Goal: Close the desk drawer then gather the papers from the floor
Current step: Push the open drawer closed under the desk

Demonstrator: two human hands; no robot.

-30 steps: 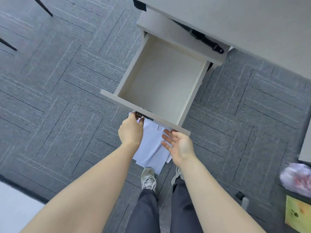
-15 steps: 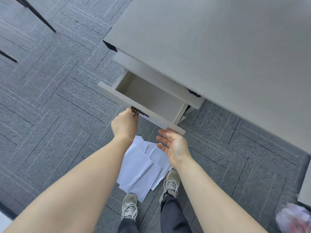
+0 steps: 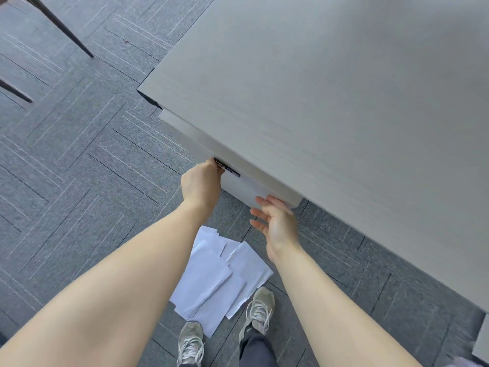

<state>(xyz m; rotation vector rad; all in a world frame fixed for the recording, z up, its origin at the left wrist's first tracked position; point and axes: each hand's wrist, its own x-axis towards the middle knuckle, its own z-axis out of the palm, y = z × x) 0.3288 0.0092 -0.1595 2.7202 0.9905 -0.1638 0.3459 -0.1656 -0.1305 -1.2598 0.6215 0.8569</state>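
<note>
Pale grey laminate desk drawer (image 3: 246,188) now pushed nearly flush vs half open 0.5 s ago. Left hand (image 3: 201,185) fisted on handle, right hand (image 3: 277,221) open, fingertips touching drawer front; scattered white paper sheets (image 3: 219,279) next.

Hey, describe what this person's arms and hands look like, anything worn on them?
Both forearms are bare up to the frame edge, with no sleeves in view. The left hand and right hand show no gloves, rings, watch or bracelet. No markings are visible.
</note>
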